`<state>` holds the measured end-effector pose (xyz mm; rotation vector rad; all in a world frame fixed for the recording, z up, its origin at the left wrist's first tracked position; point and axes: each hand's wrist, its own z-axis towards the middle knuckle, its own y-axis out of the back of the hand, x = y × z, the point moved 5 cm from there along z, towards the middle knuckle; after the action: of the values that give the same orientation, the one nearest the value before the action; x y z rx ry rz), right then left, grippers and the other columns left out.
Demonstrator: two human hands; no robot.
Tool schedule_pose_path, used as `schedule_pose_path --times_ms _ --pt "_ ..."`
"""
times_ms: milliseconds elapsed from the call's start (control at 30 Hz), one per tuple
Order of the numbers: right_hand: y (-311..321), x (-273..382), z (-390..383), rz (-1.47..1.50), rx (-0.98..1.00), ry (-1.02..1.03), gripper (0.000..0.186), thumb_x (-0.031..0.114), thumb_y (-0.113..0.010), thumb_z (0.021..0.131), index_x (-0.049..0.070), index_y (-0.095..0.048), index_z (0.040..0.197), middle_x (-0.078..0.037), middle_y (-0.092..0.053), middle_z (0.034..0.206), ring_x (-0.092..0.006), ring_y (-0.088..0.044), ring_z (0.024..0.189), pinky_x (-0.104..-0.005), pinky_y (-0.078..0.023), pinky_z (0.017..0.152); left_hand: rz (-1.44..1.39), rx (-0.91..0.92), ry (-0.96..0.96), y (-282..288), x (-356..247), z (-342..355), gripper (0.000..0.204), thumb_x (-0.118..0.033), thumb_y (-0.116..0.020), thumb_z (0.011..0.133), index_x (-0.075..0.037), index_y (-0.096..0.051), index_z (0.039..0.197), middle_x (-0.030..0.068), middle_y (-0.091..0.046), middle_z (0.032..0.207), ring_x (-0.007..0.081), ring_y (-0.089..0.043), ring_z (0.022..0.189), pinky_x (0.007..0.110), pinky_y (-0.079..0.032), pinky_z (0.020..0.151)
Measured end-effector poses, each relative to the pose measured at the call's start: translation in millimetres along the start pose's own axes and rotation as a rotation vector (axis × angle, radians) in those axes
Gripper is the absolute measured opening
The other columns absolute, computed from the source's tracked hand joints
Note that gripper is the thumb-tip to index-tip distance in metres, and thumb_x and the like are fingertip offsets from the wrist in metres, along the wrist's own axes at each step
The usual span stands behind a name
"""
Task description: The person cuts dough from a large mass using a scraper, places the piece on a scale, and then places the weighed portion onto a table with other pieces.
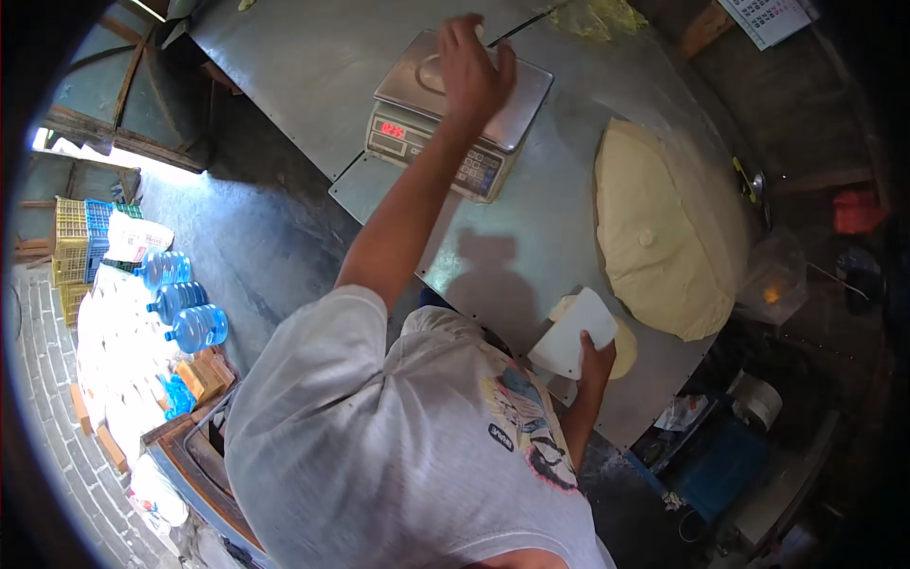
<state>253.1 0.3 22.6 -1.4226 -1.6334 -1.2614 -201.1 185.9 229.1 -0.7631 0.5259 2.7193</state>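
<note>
My left hand [474, 81] is raised over the metal pan of a digital scale [517, 100], its fingers curled around a small pale piece that looks like dough. Part of that piece hides behind the fingers. A curved outline shows on the pan beside my wrist; I cannot tell what it is. In my right hand [594, 365] is a white flat dough scraper [573, 337], held close to my body. A smaller piece of dough [625, 351] lies under and beside the scraper, partly covered. Farther right, a large flattened mass of dough [654, 228] rests on the metal table [493, 247].
Crumpled clear plastic [597, 17] lies at the table's far edge. Blue water bottles [197, 327], stacked crates [71, 242] and a wooden-edged cabinet [175, 455] stand on the floor to the left. A blue object [720, 474] sits beyond the table's near right corner.
</note>
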Motion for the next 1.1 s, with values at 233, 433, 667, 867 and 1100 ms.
schedule_pose_path --times_ms 233,433,667,867,1100 --pt "54.1 -4.7 -28.3 0.191 -0.239 0.002 0.047 -0.002 -0.065 0.083 -0.006 -0.051 0.128 -0.015 -0.061 0.123 -0.0248 -0.059 0.11 -0.0349 -0.043 0.097 0.269 0.797 0.092 -75.5 4.4 -211.2 0.052 -0.031 -0.063 0.088 -0.005 -0.05 0.131 0.0152 -0.05 0.134 0.0382 -0.046 0.125 0.048 -0.037 0.105" --pt "32.6 31.7 -15.7 -0.234 -0.163 0.087 0.045 0.001 -0.067 0.083 -0.006 -0.053 0.125 -0.016 -0.064 0.115 -0.0256 -0.062 0.105 -0.0353 -0.047 0.092 -0.303 1.393 0.347 -44.9 -117.3 -412.1 0.042 -0.024 -0.078 0.072 -0.005 -0.06 0.106 0.0172 -0.062 0.109 0.0349 -0.059 0.103 0.046 -0.048 0.089" --pt "-74.2 29.7 33.6 -0.67 -0.115 0.178 0.045 0.015 -0.068 0.081 -0.006 -0.051 0.118 -0.031 -0.064 0.099 -0.0473 -0.062 0.096 -0.0506 -0.049 0.084 -0.291 1.242 0.484 -20.1 -77.5 -396.9 0.025 -0.013 -0.064 0.075 0.003 -0.056 0.094 0.0227 -0.063 0.087 0.0431 -0.061 0.089 0.051 -0.05 0.08" --pt "-108.6 45.2 54.8 -0.576 0.06 0.3 0.045 0.012 -0.071 0.079 -0.005 -0.053 0.116 -0.027 -0.065 0.104 -0.0421 -0.063 0.1 -0.0455 -0.049 0.087 -0.269 0.684 0.592 -35.8 -23.3 -291.2 0.023 -0.006 -0.054 0.084 -0.002 -0.042 0.103 0.0274 -0.056 0.089 0.0496 -0.056 0.085 0.058 -0.045 0.073" --pt "-23.8 18.8 10.2 -0.135 0.048 0.122 0.046 0.004 -0.07 0.081 -0.005 -0.053 0.123 -0.017 -0.064 0.115 -0.0268 -0.062 0.104 -0.0367 -0.046 0.092 -0.084 0.168 0.166 -0.1 -8.5 -39.2 0.035 -0.02 -0.057 0.09 0.002 -0.045 0.115 0.0288 -0.052 0.115 0.0452 -0.052 0.106 0.055 -0.039 0.085"
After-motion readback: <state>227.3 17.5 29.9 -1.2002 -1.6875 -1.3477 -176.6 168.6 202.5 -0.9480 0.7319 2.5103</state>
